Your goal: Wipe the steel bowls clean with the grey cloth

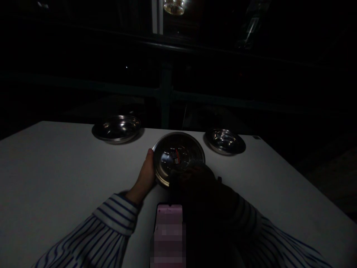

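A round, shiny steel bowl [178,143] with a small red and dark label on it is held tilted above the white table. My left hand [146,173] grips its left rim, thumb up along the edge and the other fingers hidden behind. My right hand [195,180] is in deep shadow at the bowl's lower right, over or against its surface. Its fingers are too dark to make out. Both forearms wear striped sleeves. Below the bowl, a lit phone [169,214] is in view between my forearms.
One steel bowl [117,128] rests near the far edge on the left, another [225,141] on the right. Both stand on the white table [69,167]. A small dark label [256,137] is at the table's far right corner. Beyond the table are dark railings [165,89].
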Tool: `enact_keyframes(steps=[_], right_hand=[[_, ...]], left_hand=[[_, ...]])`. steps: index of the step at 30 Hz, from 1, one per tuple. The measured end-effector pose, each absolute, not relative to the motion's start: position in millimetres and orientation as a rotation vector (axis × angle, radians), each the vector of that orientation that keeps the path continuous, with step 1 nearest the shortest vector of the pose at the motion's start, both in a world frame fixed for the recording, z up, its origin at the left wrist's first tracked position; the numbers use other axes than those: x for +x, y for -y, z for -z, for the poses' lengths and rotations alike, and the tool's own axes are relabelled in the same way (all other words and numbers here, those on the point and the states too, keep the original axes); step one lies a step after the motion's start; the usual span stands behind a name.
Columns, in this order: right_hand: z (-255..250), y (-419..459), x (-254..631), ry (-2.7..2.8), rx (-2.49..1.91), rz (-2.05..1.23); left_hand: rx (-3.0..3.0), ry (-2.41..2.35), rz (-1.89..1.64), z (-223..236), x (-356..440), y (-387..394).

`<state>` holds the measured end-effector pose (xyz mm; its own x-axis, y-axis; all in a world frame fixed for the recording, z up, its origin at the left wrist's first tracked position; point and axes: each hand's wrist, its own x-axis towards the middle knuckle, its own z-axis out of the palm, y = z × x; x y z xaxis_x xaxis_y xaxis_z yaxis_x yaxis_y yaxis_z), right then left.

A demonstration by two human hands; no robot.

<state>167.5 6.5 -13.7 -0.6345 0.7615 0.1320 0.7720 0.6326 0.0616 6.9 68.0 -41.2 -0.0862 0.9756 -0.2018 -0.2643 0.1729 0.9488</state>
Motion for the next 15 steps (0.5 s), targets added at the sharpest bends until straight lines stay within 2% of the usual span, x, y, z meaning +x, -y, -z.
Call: enact_keyframes(steps=[7,15], right_hand=[[8,-8,173,2.796,-1.339,0.121],[6,-10,181,2.808,-1.440,0.022]], left_hand=[[0.789,-1.127,-1.236,35,7,-66],[0.901,-0.902,-1.213,52,1,-71]])
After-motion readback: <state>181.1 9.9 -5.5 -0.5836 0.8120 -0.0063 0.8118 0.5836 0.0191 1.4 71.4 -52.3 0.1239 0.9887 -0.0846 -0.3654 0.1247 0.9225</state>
